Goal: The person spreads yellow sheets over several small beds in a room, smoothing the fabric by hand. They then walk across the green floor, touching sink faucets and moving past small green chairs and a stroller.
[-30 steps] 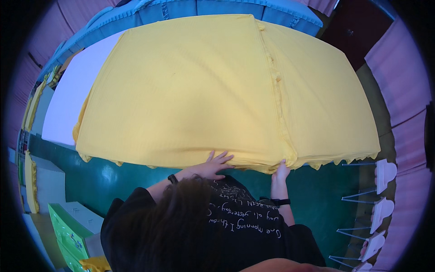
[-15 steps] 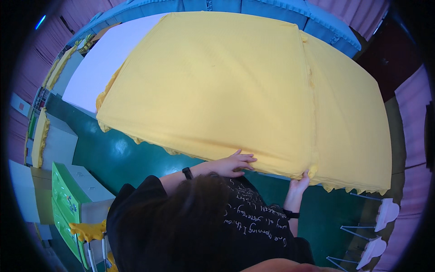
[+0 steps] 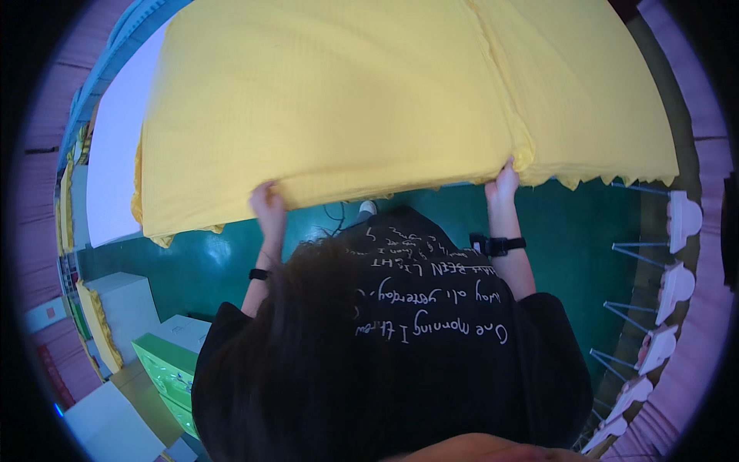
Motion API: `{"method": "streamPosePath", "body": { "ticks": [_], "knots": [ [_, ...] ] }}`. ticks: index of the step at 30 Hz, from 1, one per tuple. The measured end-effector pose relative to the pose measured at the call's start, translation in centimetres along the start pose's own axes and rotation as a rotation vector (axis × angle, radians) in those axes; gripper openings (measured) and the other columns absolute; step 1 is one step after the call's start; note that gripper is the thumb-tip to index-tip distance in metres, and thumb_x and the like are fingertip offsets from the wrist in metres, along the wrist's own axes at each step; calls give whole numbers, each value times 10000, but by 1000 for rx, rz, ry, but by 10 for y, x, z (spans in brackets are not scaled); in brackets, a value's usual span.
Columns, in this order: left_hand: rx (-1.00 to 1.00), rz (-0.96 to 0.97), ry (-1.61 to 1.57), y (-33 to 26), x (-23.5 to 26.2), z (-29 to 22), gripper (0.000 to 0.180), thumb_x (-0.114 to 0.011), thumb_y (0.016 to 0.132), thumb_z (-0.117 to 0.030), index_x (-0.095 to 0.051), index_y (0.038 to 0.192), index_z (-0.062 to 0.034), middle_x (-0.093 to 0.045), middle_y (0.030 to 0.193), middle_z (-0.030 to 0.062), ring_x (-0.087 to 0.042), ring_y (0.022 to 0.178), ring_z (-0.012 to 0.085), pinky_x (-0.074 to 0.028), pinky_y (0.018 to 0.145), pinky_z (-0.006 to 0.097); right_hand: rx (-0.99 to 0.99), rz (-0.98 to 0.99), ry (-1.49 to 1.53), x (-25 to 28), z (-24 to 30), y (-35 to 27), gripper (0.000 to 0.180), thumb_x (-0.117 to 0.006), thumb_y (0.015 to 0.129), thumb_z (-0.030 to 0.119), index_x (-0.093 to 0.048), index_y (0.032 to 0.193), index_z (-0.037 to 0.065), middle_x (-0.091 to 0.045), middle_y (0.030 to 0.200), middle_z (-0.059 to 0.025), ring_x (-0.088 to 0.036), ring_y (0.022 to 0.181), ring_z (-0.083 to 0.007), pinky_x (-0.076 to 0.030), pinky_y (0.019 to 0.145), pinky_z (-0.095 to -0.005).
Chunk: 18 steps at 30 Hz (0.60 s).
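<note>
Green floor [image 3: 577,239] and pink curtains [image 3: 712,162] surround a broad cloth-covered table [image 3: 600,108]; the yellow cloth [image 3: 323,100] lies over its top, hanging in ruffles along the near edge, with a gathered seam [image 3: 493,58] running away from that edge; the right hand [image 3: 504,185] is where the seam meets the near edge, its fingers clamped on the cloth; the left hand [image 3: 268,208] is on the near edge toward the near left corner, its fingers curled but blurred, so I cannot tell whether they grip; a white table [image 3: 115,169] stands just beside the left edge; white chairs [image 3: 676,289] line up beyond the near right corner.
</note>
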<state>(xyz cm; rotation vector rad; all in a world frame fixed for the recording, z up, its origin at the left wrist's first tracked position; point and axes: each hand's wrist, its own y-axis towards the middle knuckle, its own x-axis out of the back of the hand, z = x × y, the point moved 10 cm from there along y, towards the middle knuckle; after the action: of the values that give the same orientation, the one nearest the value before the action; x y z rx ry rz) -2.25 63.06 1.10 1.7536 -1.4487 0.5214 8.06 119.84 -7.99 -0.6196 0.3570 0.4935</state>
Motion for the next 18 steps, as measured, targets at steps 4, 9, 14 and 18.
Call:
{"method": "streamPosePath", "body": {
  "ticks": [4,9,14,18],
  "knots": [
    [911,-531,139,-56,78,144,509,-561,754,-286,-408,1191,-75,-390,1176,170,-415,1014,324,-369,880,443,-135,50,99,-20,-13,-9,368,-367,931,252,-386,1238,49,-463,1226,-101,-471,1100,-257,-397,927,-427],
    [1048,-621,-1318,-74,41,259,544,-382,852,-487,-353,1216,-83,-355,1257,93,-376,1090,273,-321,914,482,-270,337,177,-58,-27,-12,451,-340,911,334,-361,1274,67,-437,1264,-113,-427,1150,-276,-360,963,-447],
    [839,-440,-1544,-14,40,249,585,-294,861,-532,-377,1272,-123,-392,1306,78,-398,1156,275,-326,952,460,-167,366,21,-43,-11,4,484,-346,899,334,-348,1285,43,-422,1275,-141,-429,1148,-296,-361,959,-474],
    [820,-625,-1567,-8,64,243,606,-125,903,-499,-305,1313,-92,-332,1346,113,-323,1229,297,-249,1015,483,-154,353,-1,-45,-4,28,471,-362,895,305,-361,1272,23,-414,1281,-151,-421,1152,-312,-349,955,-504]
  ]
}}
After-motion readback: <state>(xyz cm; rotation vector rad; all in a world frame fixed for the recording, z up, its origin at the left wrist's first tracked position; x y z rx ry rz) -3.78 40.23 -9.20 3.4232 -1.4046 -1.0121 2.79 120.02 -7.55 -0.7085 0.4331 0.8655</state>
